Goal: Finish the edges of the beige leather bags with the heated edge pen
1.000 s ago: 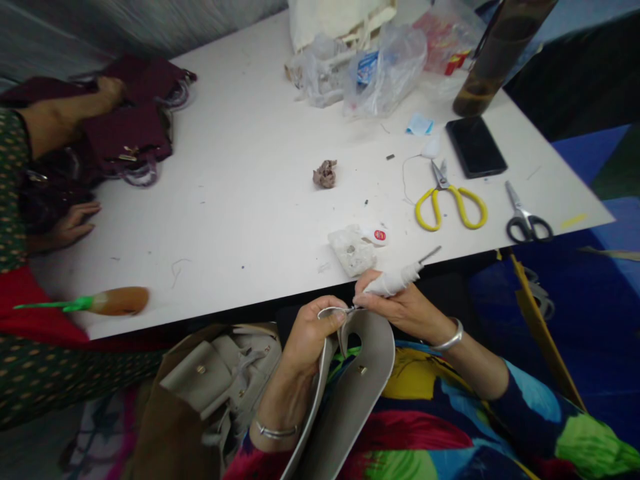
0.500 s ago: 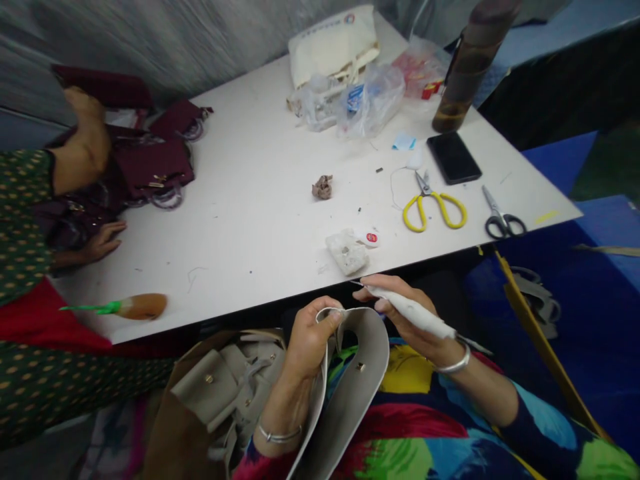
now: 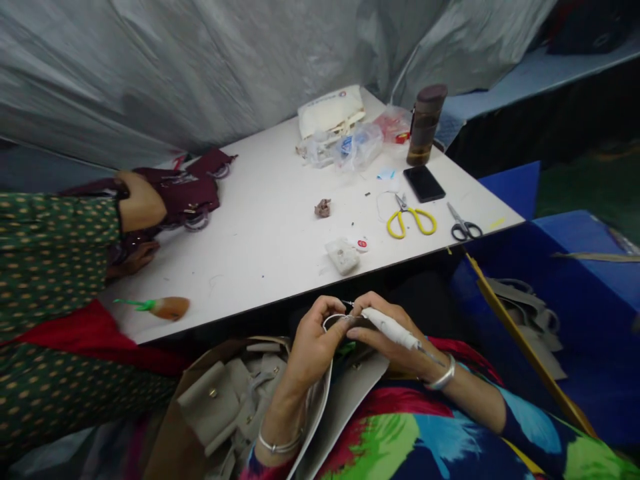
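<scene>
My left hand is closed on the curved top edge of a beige bag piece that lies across my lap. My right hand grips a white pen-shaped tool, its tip pointed left at the spot my left fingers pinch. Both hands sit just below the near edge of the white table. A small clear packet with a red-dot tag lies on the table just beyond my hands.
A co-worker in a green dotted sleeve handles maroon bags at the table's left. Yellow scissors, black scissors, a phone, a brown bottle, plastic bags and an awl lie on the table. Beige bags fill a sack at my left.
The view has tilted up and pulled back. My right hand turned the white tool round so its tip points left at the bag edge and came closer to my left hand.
</scene>
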### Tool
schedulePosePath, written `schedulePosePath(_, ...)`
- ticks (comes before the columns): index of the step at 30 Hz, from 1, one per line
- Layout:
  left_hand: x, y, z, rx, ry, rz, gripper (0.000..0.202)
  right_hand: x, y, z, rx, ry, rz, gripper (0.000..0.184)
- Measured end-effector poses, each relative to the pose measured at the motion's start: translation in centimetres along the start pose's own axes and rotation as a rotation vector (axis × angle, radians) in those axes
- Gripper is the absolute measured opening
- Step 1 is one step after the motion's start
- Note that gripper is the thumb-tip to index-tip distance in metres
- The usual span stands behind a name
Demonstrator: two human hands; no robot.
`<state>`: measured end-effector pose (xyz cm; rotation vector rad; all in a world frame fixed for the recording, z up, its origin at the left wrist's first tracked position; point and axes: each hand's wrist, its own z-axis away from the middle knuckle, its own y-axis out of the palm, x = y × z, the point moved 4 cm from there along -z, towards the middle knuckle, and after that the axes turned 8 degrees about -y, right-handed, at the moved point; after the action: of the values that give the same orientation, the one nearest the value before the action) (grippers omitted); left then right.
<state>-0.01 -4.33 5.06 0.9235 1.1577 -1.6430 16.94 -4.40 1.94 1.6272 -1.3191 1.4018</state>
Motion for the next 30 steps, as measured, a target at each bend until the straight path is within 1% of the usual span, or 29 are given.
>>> schedulePosePath(5, 0.0, 0.9, 0.9, 0.129, 0.033, 0.059, 0.017, 0.4, 0.0, 1.4, -0.022, 0.016, -0.014, 0.021)
schedulePosePath(8, -0.2, 1.3, 1.3, 0.162, 0.051, 0.086, 0.021, 0.7, 0.0, 1.7, -0.047, 0.006, -0.033, 0.022)
schedulePosePath(10, -0.4, 1.3, 1.5, 0.18, 0.047, 0.104, 0.023, 1.2, -0.1, 1.9, -0.061, -0.022, -0.025, 0.019)
schedulePosePath(13, -0.9, 1.0, 1.7, 0.216, 0.025, 0.156, 0.026, 2.3, -0.3, 2.0, -0.065, -0.088, 0.03, 0.014)
schedulePosePath(15, -1.3, 0.8, 1.8, 0.253, 0.01, 0.221, 0.026, 3.4, -0.5, 2.2, -0.061, -0.167, 0.082, 0.01)
schedulePosePath(17, -1.6, 0.7, 1.9, 0.323, 0.002, 0.347, 0.028, 4.7, -0.8, 2.4, -0.087, -0.259, 0.125, 0.007)
schedulePosePath(18, -1.8, 0.6, 1.9, 0.363, 0.003, 0.426, 0.034, 5.4, -1.0, 2.5, -0.114, -0.298, 0.146, 0.007)
schedulePosePath(20, -2.0, 0.6, 1.8, 0.402, 0.024, 0.552, 0.053, 6.9, -1.9, 2.9, -0.191, -0.345, 0.184, 0.009)
schedulePosePath(22, -1.9, 0.3, 1.7, 0.344, 0.066, 0.598, 0.065, 8.6, -3.3, 3.4, -0.29, -0.373, 0.22, 0.011)
schedulePosePath(23, -1.8, 0.1, 1.6, 0.288, 0.081, 0.598, 0.065, 9.5, -4.3, 3.8, -0.348, -0.382, 0.243, 0.011)
schedulePosePath(25, -1.1, -0.5, 1.3, 0.166, 0.078, 0.593, 0.061, 11.5, -6.6, 4.7, -0.496, -0.387, 0.321, 0.012)
schedulePosePath(27, 0.0, -1.2, 1.0, 0.091, 0.03, 0.577, 0.06, 13.5, -9.3, 5.8, -0.683, -0.373, 0.45, 0.013)
schedulePosePath(29, 1.6, -1.9, 0.7, 0.026, -0.063, 0.523, 0.056, 15.2, -12.1, 6.8, -0.896, -0.38, 0.599, 0.013)
schedulePosePath(30, 2.6, -2.2, 0.7, 0.012, -0.111, 0.491, 0.054, 15.9, -13.4, 7.3, -0.999, -0.383, 0.674, 0.012)
